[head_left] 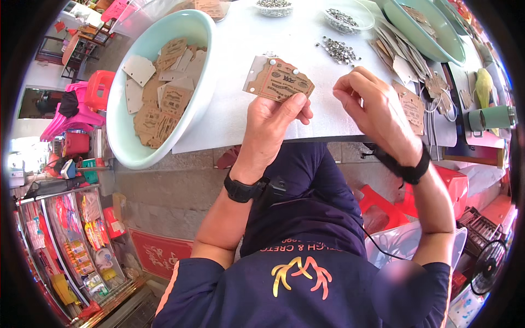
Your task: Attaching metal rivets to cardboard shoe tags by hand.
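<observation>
My left hand holds a small stack of brown printed card tags over the white table, thumb on their lower edge. Small metal eyelets sit in the tags' corner holes. My right hand hovers just right of the tags with fingertips pinched together; whether a tiny piece is between them I cannot tell. A loose heap of metal eyelets lies on the table beyond my right hand.
A large pale green basin with several tags sits at the left table edge. Another basin and fanned tags lie right. Two clear dishes of eyelets stand at the back. A green cup stands far right.
</observation>
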Demonstrator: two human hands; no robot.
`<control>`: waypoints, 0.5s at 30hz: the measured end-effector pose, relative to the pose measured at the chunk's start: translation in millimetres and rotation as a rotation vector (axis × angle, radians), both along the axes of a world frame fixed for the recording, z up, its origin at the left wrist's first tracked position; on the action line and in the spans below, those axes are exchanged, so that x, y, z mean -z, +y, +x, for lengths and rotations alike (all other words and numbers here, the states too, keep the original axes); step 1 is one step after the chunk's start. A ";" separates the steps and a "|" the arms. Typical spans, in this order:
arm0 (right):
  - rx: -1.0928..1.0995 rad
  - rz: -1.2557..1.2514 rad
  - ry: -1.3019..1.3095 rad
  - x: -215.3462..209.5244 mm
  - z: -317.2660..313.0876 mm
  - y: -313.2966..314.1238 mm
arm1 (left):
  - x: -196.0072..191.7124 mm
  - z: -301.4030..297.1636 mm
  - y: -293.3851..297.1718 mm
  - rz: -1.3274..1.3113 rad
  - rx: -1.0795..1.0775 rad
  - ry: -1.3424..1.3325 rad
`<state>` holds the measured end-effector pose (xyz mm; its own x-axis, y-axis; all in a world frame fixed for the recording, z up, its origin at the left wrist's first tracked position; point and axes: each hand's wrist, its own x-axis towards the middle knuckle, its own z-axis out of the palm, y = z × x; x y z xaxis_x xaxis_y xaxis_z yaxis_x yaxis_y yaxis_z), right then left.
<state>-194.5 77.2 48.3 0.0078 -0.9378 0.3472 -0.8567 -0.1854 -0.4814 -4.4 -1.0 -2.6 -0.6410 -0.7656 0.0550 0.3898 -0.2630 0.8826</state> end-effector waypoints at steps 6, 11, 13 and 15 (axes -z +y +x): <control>0.083 -0.120 -0.388 14.9 38.3 3.9 | 0.3 -3.3 3.6 -0.063 -0.074 -0.067; 0.130 -0.155 -0.474 25.0 49.9 1.3 | -1.0 -4.0 5.8 -0.135 -0.106 -0.139; 0.137 -0.179 -0.471 27.6 51.0 0.7 | -0.5 -5.5 6.9 -0.139 -0.122 -0.141; 0.139 -0.173 -0.478 28.5 51.2 1.0 | -0.4 -5.6 7.3 -0.143 -0.138 -0.142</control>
